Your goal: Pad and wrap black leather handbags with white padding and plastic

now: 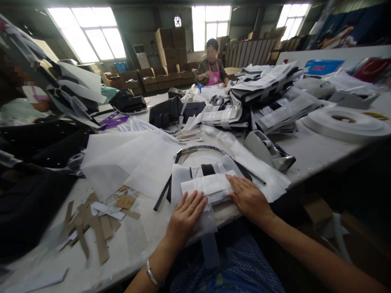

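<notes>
My left hand (185,215) lies flat with fingers stretched out on a white tissue-wrapped bundle (207,186) at the table's near edge. My right hand (248,196) rests flat on the bundle's right side, fingers together and extended. A black strap piece (208,169) shows through the wrapping just beyond my fingers. A long black strap (165,190) runs out from under the tissue to the left. A loose sheet of white tissue paper (128,160) lies to the left of the bundle.
A grey tape dispenser (269,151) sits right of the bundle. Brown cardboard scraps (94,228) litter the near left. Black bags (166,112) and piles of bagged items (269,93) fill the middle. A white tape roll (345,122) lies far right. A person in a pink apron (211,65) works opposite.
</notes>
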Motion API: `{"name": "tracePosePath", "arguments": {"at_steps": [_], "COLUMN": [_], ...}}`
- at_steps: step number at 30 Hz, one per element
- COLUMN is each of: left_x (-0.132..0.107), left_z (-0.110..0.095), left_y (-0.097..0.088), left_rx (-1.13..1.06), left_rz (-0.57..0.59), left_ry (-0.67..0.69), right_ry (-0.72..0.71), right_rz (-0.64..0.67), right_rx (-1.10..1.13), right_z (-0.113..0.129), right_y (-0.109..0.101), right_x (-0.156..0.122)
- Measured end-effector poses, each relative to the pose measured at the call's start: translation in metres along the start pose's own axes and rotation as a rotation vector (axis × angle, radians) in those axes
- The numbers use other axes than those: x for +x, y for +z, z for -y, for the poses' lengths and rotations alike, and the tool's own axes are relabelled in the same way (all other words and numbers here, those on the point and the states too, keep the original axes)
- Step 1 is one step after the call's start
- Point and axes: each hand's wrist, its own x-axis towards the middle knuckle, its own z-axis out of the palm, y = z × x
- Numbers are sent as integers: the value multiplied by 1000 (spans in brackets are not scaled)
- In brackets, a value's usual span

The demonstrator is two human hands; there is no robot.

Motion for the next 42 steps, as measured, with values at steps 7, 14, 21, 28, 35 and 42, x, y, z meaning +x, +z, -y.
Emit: {"name": "tracePosePath", "arguments": {"at_steps": [7, 14, 21, 28, 35, 42], "left_x": [-4, -5, -5, -6, -5, -3], "left_z": [1, -1, -2, -3, -2, -3], "left_y": [6, 4, 2, 4, 3, -5], "left_rx": [-36, -87, -92, -110, -121, -304], "left_rz": [15, 8, -5, -10, -32, 28], "left_ry": [-35, -59, -62, -83, -74, -169], "right_ry": [-17, -238, -270, -21, 40, -102], "right_rz": [-52, -115, -240, -327, -262, -128], "right_rx": [98, 272, 458, 648, 520, 345], "right_z": [-2, 49, 95, 90, 75, 62], "right_y": [-4, -15, 16, -13, -19, -14], "right_x": [2, -56, -71, -56, -17, 18]}}
